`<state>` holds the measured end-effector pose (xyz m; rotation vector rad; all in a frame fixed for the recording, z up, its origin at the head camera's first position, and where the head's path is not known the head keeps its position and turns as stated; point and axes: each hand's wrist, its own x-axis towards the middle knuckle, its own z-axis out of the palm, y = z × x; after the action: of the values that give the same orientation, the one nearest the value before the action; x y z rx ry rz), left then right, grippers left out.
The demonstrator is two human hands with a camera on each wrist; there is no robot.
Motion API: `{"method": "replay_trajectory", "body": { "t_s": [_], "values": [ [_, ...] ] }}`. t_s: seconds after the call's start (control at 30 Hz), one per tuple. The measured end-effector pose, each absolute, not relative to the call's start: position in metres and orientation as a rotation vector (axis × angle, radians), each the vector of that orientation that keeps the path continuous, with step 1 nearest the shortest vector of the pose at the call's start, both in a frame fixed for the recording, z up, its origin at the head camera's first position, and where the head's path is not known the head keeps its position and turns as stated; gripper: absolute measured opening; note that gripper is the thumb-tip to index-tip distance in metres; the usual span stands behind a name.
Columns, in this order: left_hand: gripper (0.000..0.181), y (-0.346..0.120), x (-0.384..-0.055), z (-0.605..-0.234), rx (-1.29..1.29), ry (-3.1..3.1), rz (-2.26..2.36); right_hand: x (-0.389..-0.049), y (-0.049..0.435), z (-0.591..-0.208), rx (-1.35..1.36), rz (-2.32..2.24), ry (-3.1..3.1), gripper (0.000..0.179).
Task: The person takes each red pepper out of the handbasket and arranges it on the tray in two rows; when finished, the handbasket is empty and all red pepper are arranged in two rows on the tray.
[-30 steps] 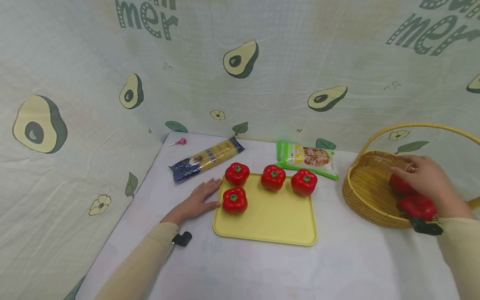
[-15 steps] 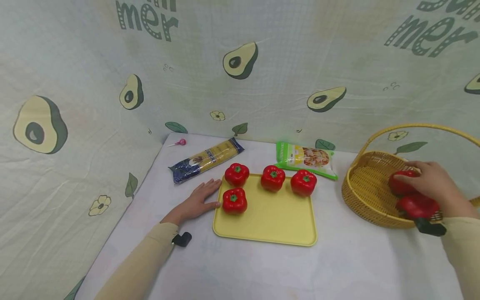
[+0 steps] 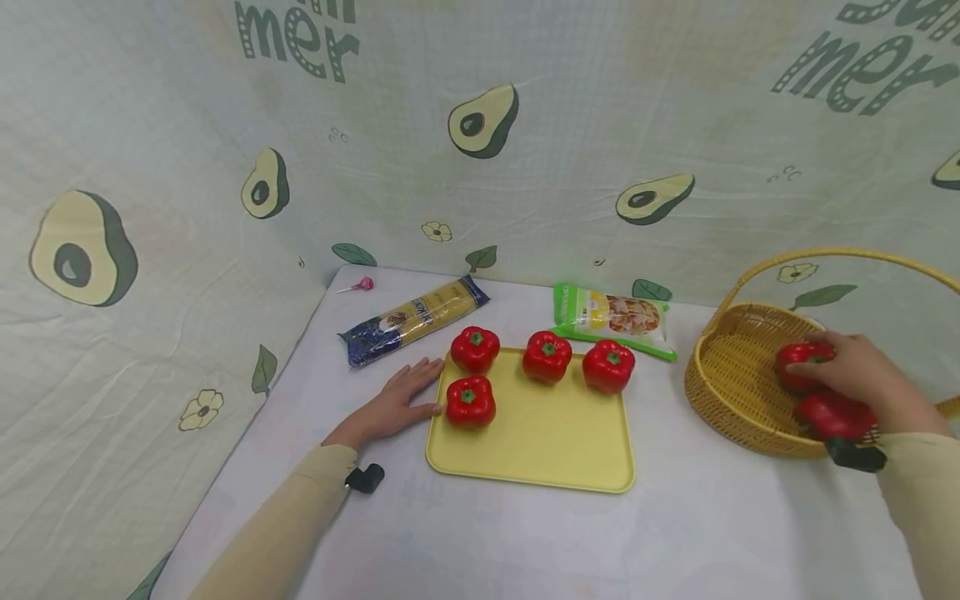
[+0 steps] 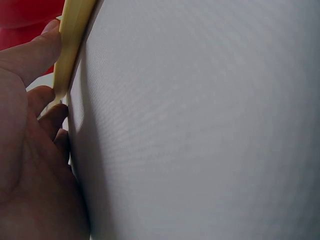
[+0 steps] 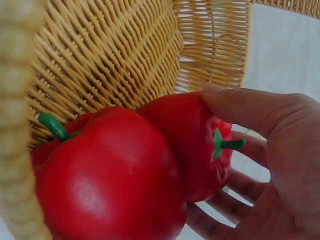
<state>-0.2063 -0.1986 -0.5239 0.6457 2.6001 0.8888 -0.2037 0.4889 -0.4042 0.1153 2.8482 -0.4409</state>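
Note:
Inside the wicker basket (image 3: 716, 408) at the right, my right hand (image 3: 862, 367) holds a red bell pepper (image 3: 798, 367). In the right wrist view the thumb lies on this bell pepper (image 5: 185, 145) beside its green stem, and the fingers curl under its other side. A second, larger-looking bell pepper (image 5: 110, 175) sits against it in the basket. My left hand (image 3: 388, 404) lies flat with fingers spread on the table. Its thumb touches the left edge of the yellow tray (image 3: 540, 442), as the left wrist view shows.
Several red bell peppers (image 3: 470, 402) stand on the tray's left and back parts. Behind it lie a blue-and-gold pasta packet (image 3: 414, 321), a green-and-white food bag (image 3: 615, 318) and a pink lollipop (image 3: 363, 283). The basket's tall handle (image 3: 847, 252) arches over its opening.
My right hand has sunk slightly in the basket, and the bell pepper it holds shows more plainly, shifted a little left. The left hand has stayed in place.

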Motion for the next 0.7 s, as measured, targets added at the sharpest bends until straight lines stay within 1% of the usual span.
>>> {"method": "replay_trajectory", "body": {
  "t_s": [0.2,0.7],
  "values": [
    [0.082,-0.198,-0.206,-0.523,0.643,2.600,0.893,-0.206,0.487,-0.403,0.023,-0.437,2.860,0.075],
    [0.082,-0.196,-0.204,-0.521,0.627,2.602,0.888,-0.213,0.463,-0.402,-0.072,-0.531,2.818,0.077]
  ]
}}
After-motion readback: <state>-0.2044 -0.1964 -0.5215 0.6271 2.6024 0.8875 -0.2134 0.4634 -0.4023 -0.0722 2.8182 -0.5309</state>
